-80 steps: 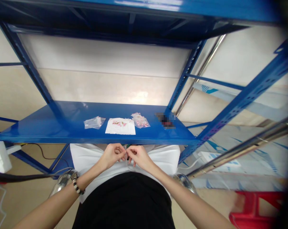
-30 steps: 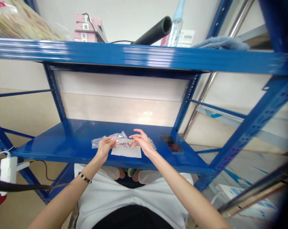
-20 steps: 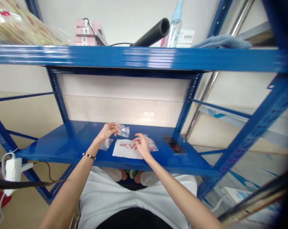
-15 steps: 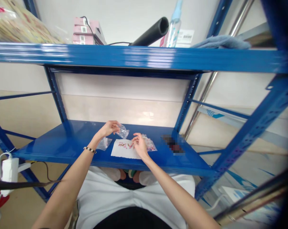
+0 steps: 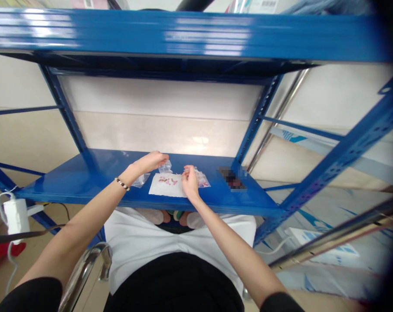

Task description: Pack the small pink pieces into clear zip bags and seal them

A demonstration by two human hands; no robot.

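My left hand point(image 5: 155, 160) pinches the top of a small clear plastic bag point(image 5: 165, 167), which hangs just behind a white sheet of paper point(image 5: 157, 189). Small pink and brown pieces point(image 5: 168, 180) lie loose on that paper. At the paper's right edge is my right hand point(image 5: 190, 182), its fingers curled together; whatever they pinch is too small or hidden. Partly behind it lie clear bags with small coloured contents point(image 5: 203, 179). Another clear bag point(image 5: 141, 180) rests left of the paper, near my left wrist.
Everything lies on a blue metal shelf point(image 5: 95, 180). A blue upper shelf beam point(image 5: 134, 34) crosses above my hands. A blurred-out dark object point(image 5: 232, 178) lies at the right. Blue posts stand at both sides, and a white power strip point(image 5: 17, 216) hangs at the left.
The view has tilted downward. My right hand has drawn off the loose pieces to the paper's right edge, fingers curling in. My left hand has shifted slightly right, still holding the clear bag.
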